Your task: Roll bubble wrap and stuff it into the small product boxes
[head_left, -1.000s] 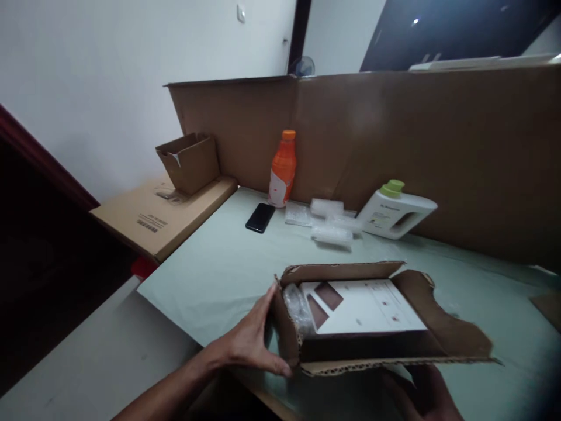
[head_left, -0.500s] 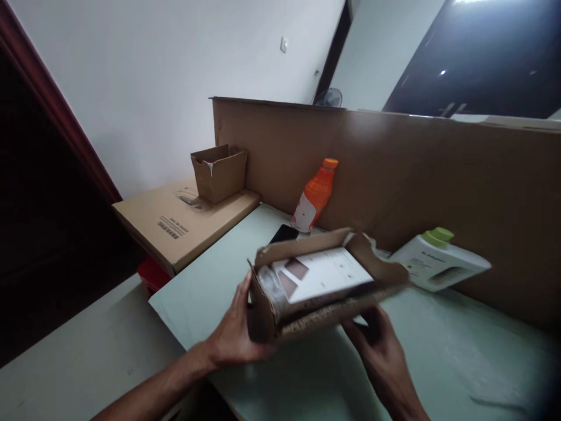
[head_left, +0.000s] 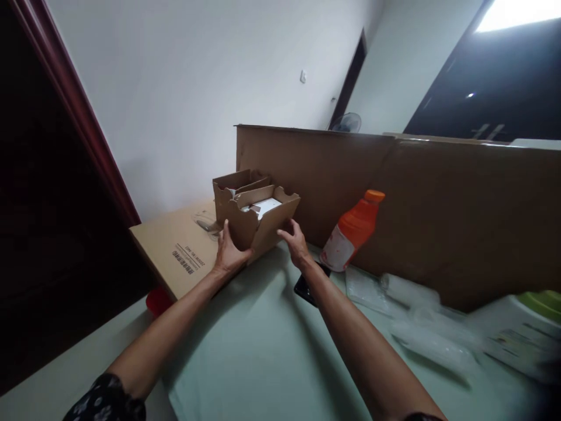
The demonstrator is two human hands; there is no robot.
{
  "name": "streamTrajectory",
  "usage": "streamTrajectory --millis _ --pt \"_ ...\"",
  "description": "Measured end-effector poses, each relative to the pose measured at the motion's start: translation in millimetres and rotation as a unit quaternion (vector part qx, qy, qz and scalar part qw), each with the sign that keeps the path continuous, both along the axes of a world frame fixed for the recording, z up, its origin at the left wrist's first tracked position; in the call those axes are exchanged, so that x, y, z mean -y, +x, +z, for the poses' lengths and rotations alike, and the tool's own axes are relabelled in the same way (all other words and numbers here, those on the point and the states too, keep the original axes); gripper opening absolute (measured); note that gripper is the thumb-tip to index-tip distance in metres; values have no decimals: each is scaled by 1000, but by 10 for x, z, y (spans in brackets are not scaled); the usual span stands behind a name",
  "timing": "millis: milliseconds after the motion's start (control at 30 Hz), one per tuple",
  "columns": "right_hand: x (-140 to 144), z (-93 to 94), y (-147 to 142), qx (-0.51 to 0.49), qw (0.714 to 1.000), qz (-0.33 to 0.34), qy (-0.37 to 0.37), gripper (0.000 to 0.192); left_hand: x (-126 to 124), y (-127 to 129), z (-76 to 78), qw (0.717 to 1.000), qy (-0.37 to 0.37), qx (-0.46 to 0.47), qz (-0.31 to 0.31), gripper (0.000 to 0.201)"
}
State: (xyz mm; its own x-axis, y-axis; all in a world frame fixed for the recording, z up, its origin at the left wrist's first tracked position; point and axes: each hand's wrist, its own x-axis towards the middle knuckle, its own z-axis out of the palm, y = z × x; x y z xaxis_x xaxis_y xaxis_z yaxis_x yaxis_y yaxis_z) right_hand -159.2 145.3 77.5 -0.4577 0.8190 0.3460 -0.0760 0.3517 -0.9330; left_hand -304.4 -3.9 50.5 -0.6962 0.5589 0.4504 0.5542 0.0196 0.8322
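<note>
Holding the small carton (head_left: pixel 272 228) between both hands. My left hand (head_left: pixel 232 254) has fingers up against its left wall, thumb spread wide and low by the near corner. My right hand (head_left: pixel 295 240) is at the right wall, thumb and forefinger parted; can't read the other fingers. Carton's open on top, white item (head_left: pixel 268 206) inside. It sits by the inner edge of the big flat box (head_left: pixel 175 245), just in front of another open box (head_left: pixel 234 180). Can't tell if the two touch or whether the base is taking weight.

Step in hand, my read: positioning the carton next to that open box. Next move calls for even pressure from both sides, level base, and a support check before easing the fingers.

Edges: brown cardboard screen (head_left: pixel 429 193) is close behind, so little margin going back or right. Right forearm crosses over the black phone (head_left: pixel 303 290), orange bottle (head_left: pixel 353 231) just beyond; an outward elbow swing could clip it. Bubble-wrap rolls (head_left: pixel 412 289) and white jug (head_left: pixel 508 333), blurred, are well apart to the right. Most room is toward me, over the pale green tabletop (head_left: pixel 245 351).
</note>
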Motion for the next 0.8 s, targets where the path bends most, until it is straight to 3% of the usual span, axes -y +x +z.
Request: streamTrajectory --millis 167,433,600,800 --pt "89 -355 -55 29 997 67 -28 70 -421 55 -124 997 -61 26 43 123" --pt "407 -759 235 75 993 89 -35 52 -871 12 -142 990 -107 38 85 107" --pt "613 -854 446 98 992 75 -23 45 -876 91 -281 986 -134 44 86 97" --pt "411 -688 430 118 992 43 7 49 -628 191 -399 988 -142 5 54 77"
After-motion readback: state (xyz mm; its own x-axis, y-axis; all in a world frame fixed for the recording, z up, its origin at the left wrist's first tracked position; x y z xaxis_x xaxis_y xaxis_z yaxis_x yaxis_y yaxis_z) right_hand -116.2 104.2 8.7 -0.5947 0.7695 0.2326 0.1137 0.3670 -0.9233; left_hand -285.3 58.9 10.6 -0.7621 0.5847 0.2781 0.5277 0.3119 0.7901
